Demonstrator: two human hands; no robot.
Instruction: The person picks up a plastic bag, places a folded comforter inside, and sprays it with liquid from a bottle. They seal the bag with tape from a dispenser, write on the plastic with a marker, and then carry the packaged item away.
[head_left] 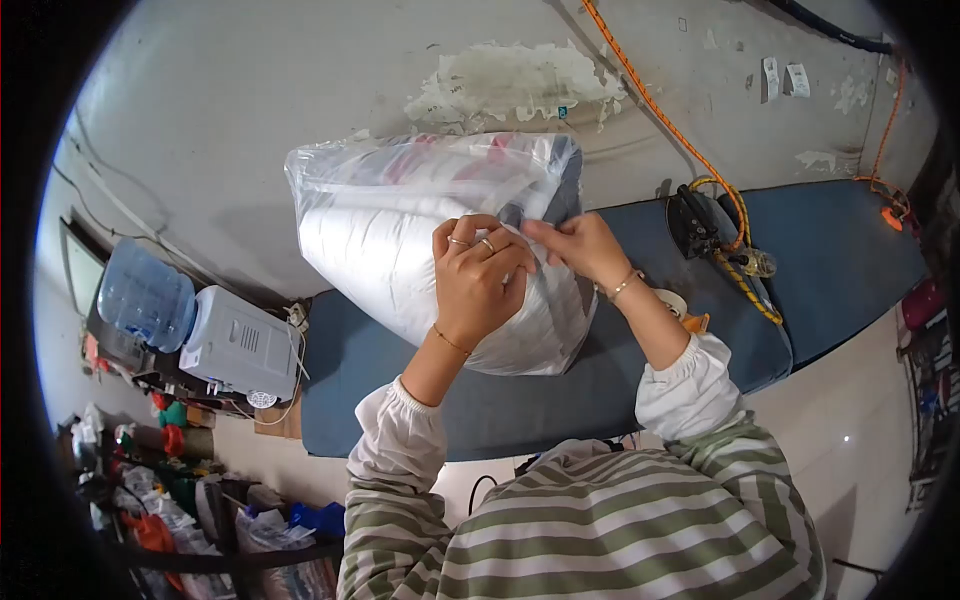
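A large clear plastic bag point(340, 170) lies on the blue padded table, filled with puffy white bedding point(370, 245). Grey and red-patterned cloth shows through the plastic at the far side. My left hand point(480, 280), with rings on two fingers, is closed on the plastic at the bag's right part. Close beside it, my right hand point(585, 248) pinches the plastic, thumb against finger. The exact fold or edge between the fingers is too small to make out.
On the blue padded table point(400, 400), an iron point(690, 222) with an orange cord stands to the right. A roll of tape point(672, 302) is partly hidden by my right forearm. At left is a water dispenser point(240, 345). Bagged goods fill the lower left. A peeling wall stands behind.
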